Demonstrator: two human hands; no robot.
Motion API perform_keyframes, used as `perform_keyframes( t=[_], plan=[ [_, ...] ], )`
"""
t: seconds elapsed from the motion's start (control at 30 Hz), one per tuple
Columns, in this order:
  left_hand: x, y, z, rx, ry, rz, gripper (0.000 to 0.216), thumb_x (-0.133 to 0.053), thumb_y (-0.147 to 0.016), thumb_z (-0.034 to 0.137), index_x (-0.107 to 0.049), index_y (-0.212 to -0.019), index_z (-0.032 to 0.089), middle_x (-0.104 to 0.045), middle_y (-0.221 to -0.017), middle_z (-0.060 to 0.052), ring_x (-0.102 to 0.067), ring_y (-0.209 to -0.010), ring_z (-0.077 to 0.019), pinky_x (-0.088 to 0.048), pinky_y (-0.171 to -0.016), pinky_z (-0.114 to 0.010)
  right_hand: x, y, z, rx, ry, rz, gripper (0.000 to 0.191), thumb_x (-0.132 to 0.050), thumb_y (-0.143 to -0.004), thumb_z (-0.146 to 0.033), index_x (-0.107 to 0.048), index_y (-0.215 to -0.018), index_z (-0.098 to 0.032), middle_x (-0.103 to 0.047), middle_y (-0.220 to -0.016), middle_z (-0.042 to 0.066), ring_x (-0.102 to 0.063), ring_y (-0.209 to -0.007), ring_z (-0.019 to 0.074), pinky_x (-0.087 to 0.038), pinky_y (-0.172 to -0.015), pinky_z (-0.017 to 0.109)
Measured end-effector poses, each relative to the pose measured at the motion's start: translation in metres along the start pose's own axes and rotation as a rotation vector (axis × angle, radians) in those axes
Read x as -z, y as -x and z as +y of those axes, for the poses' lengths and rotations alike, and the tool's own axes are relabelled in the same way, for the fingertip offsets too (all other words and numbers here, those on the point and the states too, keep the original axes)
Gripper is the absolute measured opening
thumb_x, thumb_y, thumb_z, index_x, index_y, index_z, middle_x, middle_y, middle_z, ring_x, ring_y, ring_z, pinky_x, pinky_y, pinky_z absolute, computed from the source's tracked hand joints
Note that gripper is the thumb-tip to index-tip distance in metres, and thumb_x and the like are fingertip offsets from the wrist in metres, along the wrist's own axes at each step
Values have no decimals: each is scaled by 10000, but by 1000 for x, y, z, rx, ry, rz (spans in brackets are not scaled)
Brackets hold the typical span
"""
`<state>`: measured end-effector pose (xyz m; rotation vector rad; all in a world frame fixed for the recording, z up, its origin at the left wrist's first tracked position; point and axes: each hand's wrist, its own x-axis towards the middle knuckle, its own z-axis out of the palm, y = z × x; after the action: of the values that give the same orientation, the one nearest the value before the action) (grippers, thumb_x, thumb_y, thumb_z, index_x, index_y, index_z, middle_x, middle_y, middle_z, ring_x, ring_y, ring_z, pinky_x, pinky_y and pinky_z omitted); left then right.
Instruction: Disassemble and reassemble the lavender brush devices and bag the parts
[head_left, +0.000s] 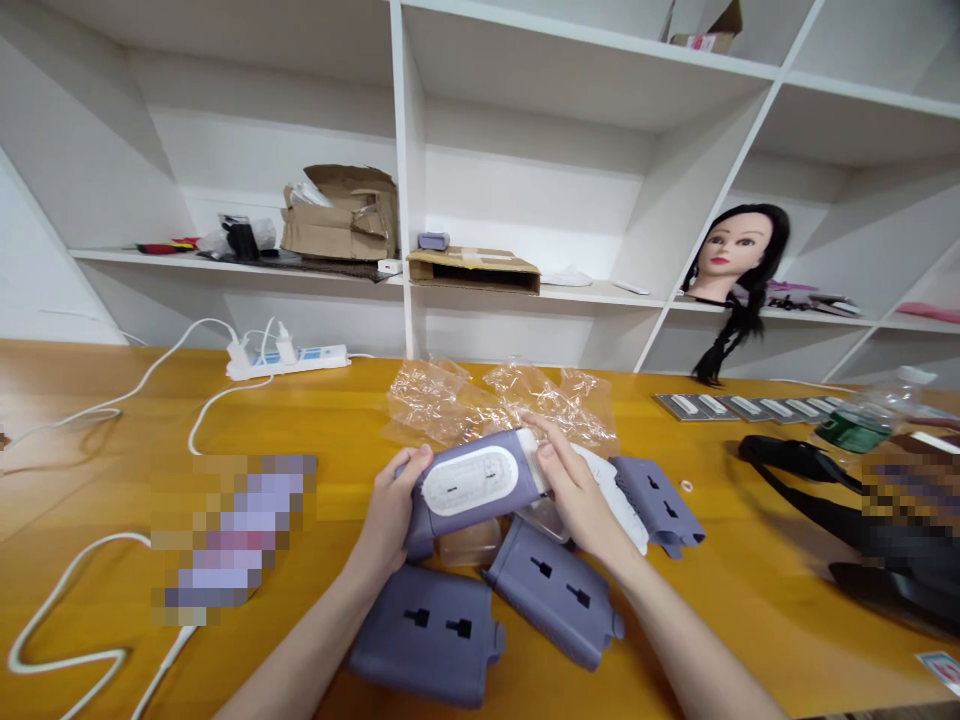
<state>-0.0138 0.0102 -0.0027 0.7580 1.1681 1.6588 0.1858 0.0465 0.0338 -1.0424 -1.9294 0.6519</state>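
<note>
Above the desk I hold a purple plastic case (472,482) with a white oval panel, tilted up to the right. My left hand (391,512) is closed round its left end. At the other end, my right hand (577,488) grips the case by its white edge. Below lie two purple housings, the left housing (427,630) and the middle housing (555,590), each with two black keyhole slots. Another purple housing (660,505) rests to the right, beside a white part (619,500) partly covered by my right hand. A clear plastic piece (469,545) is partly hidden under the case.
Crumpled clear bags (510,395) lie behind my hands. On the left are a blurred-out phone-like object (244,535) on a white cable and a power strip (300,362). A bottle (870,410), black straps (795,470) and a row of small plates (742,407) sit right. Shelves (525,50) stand behind.
</note>
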Motion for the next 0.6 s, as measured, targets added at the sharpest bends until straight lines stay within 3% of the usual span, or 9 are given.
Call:
perform_keyframes(
  t=[0.13,0.2,0.27,0.4,0.6],
  plan=[
    [6,-7,-4,136,83,-57,337,-666,-686,484,-586,-746,163,-567,-669,29,-522,-631,-134,-382,-580,-221,12,1,2,220,93,-258,735,-580,-816,-464,-228,-1447,-328,-346,-1481,63,-332,-1342,287,-287,-1081,483],
    [9,-10,-6,162,93,-77,367,-661,-690,499,-608,-794,151,-605,-713,9,-553,-663,-148,-398,-603,-233,14,1,2,248,184,-297,897,-673,-751,-396,-140,-1470,-337,-316,-1495,68,-291,-1365,296,-270,-1095,502],
    [11,-11,-6,160,79,-76,373,-669,-686,498,-614,-794,145,-620,-725,4,-560,-663,-146,-401,-609,-232,14,1,2,240,259,-290,935,-673,-750,-352,-85,-1477,-337,-297,-1502,77,-283,-1369,302,-292,-1085,516],
    [13,-11,0,142,28,-77,350,-683,-675,487,-599,-743,153,-618,-693,13,-560,-636,-141,-399,-594,-229,13,2,-1,280,375,-279,946,-680,-728,-347,-107,-1479,-293,-307,-1489,120,-324,-1343,336,-363,-1039,524],
    [13,-7,9,172,-70,-102,331,-676,-677,485,-586,-704,167,-623,-659,13,-581,-608,-151,-409,-576,-233,13,3,-2,389,518,-292,879,-691,-685,-488,-307,-1416,-188,-482,-1317,196,-501,-1160,387,-428,-920,557]
  ],
)
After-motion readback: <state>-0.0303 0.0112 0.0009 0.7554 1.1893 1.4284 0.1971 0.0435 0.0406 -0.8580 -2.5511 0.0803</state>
